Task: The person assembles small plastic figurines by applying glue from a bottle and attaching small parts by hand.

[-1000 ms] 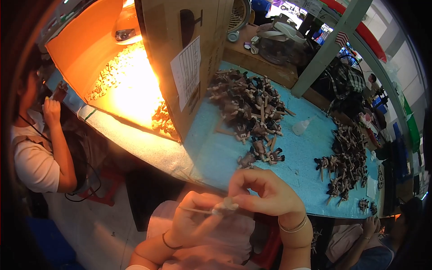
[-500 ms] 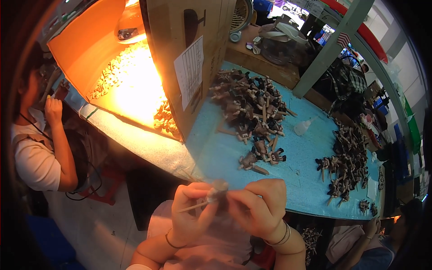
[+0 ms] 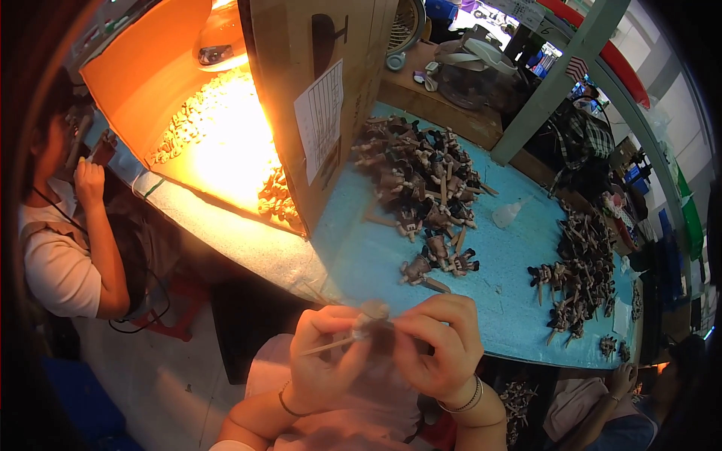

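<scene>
Over my lap, just off the near edge of the blue table [image 3: 489, 308], my left hand [image 3: 323, 368] pinches a small figurine [image 3: 372, 316]. A thin wooden stick [image 3: 329, 346] juts out to the left between its fingers. My right hand [image 3: 445, 342] is closed, thumb and fingertips pressed together beside the figurine's right side. Whatever the right fingertips grip is too blurred to name. Nearest on the table lie several similar brown and black figurines [image 3: 436, 259] with flat wooden sticks.
A larger heap of figurines [image 3: 421, 169] lies beyond, another pile [image 3: 583, 263] at the right. Between them lies a small white squeeze bottle [image 3: 508, 213]. At left, a cardboard box [image 3: 342, 45] holds small parts under a glowing lamp [image 3: 216, 54]. A person [image 3: 68, 248] sits far left.
My right hand has shifted slightly right, its fingertips now a little apart from the figurine. The left hand keeps its pinch, nearly in place.
</scene>
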`<state>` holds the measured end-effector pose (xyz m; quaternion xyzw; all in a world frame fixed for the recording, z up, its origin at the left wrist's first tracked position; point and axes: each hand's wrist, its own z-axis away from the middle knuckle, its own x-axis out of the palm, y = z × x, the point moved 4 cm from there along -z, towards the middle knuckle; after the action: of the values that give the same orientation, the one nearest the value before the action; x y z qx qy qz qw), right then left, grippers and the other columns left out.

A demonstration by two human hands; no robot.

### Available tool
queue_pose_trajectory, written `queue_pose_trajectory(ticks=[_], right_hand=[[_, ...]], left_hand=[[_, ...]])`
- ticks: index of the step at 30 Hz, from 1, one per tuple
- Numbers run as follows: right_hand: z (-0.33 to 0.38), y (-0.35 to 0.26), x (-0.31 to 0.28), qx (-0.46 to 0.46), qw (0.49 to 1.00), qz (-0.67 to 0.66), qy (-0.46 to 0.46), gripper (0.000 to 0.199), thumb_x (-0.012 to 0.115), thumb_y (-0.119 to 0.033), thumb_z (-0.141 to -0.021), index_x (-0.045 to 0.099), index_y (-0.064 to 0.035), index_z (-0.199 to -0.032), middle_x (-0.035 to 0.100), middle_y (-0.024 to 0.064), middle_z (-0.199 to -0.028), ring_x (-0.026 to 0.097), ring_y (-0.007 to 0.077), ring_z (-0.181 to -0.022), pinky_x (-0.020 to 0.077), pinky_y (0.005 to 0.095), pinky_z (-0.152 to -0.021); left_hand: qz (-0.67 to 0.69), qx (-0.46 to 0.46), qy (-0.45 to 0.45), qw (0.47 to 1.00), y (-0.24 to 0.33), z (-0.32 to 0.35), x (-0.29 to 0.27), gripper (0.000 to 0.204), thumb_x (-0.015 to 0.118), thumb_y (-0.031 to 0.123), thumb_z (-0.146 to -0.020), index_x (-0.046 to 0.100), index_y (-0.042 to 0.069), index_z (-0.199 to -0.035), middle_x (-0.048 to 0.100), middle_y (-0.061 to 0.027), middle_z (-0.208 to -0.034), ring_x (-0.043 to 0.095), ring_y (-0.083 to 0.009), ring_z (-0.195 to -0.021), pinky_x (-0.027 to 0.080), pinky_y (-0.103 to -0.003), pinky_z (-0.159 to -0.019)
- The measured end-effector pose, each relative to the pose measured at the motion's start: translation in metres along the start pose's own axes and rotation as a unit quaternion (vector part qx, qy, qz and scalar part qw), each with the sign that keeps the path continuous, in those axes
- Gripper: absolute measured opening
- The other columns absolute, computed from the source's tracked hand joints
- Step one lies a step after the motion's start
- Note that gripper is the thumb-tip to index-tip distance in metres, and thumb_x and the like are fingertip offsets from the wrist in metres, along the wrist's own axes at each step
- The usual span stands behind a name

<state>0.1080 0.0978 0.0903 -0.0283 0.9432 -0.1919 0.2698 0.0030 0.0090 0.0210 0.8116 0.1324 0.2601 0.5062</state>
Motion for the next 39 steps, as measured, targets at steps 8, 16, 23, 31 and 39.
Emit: queue_pose_trajectory(ticks=[8,16,23,31,39], right_hand=[[-0.004,0.002,0.007,-0.011,0.999,-0.02,-0.023,0.024,0.068,0.0,-0.062,0.062,-0.0041,-0.084,0.062,0.0064,-0.082,0.059,0.0219,-0.07,0.0429,0.0306,-0.061],[-0.009,0.004,0.007,0.009,0.995,-0.051,-0.084,0.024,0.068,0.001,-0.063,0.061,-0.0034,-0.086,0.06,0.0077,-0.082,0.058,0.0232,-0.072,0.0431,0.0317,-0.063],[-0.002,-0.002,0.008,0.021,0.999,-0.011,-0.047,0.026,0.068,0.0,-0.064,0.061,-0.0028,-0.089,0.059,0.0077,-0.085,0.057,0.0242,-0.073,0.0428,0.0326,-0.064],[-0.007,0.01,0.005,0.038,0.992,-0.025,-0.114,0.022,0.066,0.0,-0.067,0.06,-0.0022,-0.088,0.059,0.0095,-0.086,0.056,0.0255,-0.072,0.0426,0.0336,-0.065],[-0.008,0.015,0.001,0.099,0.984,-0.106,-0.103,0.016,0.062,0.001,-0.072,0.062,-0.0024,-0.087,0.06,0.0086,-0.082,0.056,0.0242,-0.071,0.0421,0.0326,-0.064]], left_hand=[[0.0,0.005,0.025,1.0,-0.003,0.002,0.0,0.029,0.06,-0.01,-0.077,0.043,0.001,-0.098,0.056,-0.0121,-0.099,0.056,-0.0127,-0.088,0.046,-0.023,-0.074],[-0.028,-0.012,0.004,1.0,-0.006,0.002,-0.003,0.028,0.054,-0.014,-0.077,0.041,0.003,-0.096,0.054,-0.0138,-0.1,0.055,-0.0141,-0.089,0.046,-0.026,-0.078],[-0.064,0.038,0.019,0.997,0.0,-0.002,0.001,0.029,0.057,-0.013,-0.077,0.041,0.002,-0.096,0.053,-0.0135,-0.098,0.055,-0.0134,-0.088,0.046,-0.025,-0.077],[-0.082,-0.008,0.003,0.997,-0.012,0.001,-0.005,0.024,0.061,-0.005,-0.079,0.047,0.0,-0.097,0.06,-0.0125,-0.096,0.058,-0.0156,-0.088,0.048,-0.027,-0.075],[0.124,-0.067,-0.014,0.99,-0.01,-0.005,0.001,0.024,0.056,-0.006,-0.082,0.045,0.0,-0.102,0.054,-0.0116,-0.104,0.054,-0.0135,-0.095,0.044,-0.026,-0.083]])
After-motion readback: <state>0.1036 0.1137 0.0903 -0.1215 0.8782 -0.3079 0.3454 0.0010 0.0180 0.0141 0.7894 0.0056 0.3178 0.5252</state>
